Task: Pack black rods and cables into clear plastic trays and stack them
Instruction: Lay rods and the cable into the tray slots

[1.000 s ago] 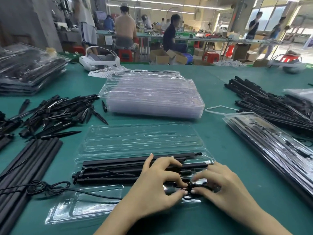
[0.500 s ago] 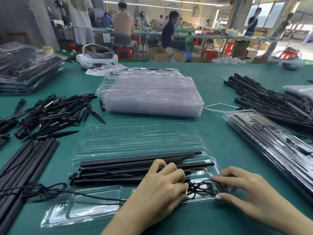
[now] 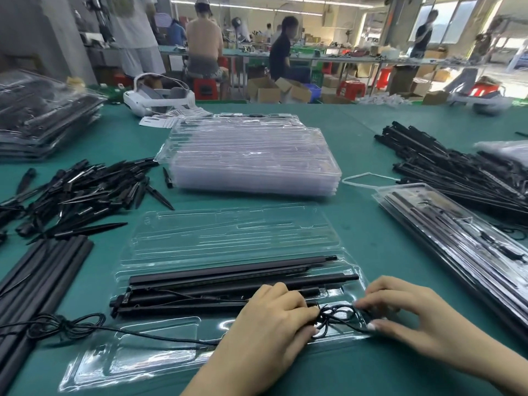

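An open clear plastic tray (image 3: 228,238) lies in front of me on the green table, its lid half folded away from me. Several black rods (image 3: 228,278) lie lengthwise in its near half. A thin black cable (image 3: 335,317) is bunched in the tray's right pocket and trails left past a knot (image 3: 61,324). My left hand (image 3: 268,324) has its fingers curled on the cable bundle. My right hand (image 3: 405,321) pinches the cable's right side with thumb and fingertips.
A stack of empty clear trays (image 3: 254,161) stands behind the open one. Black spikes (image 3: 77,192) are heaped at left, long black rods (image 3: 34,284) near left. Packed trays (image 3: 468,252) and loose rods (image 3: 445,170) lie right. Another packed stack (image 3: 43,115) sits far left. People work beyond.
My right hand drew away to the right, then came back onto the cable bundle. My left hand stayed on the bundle, and the cable loops are more spread in the pocket.
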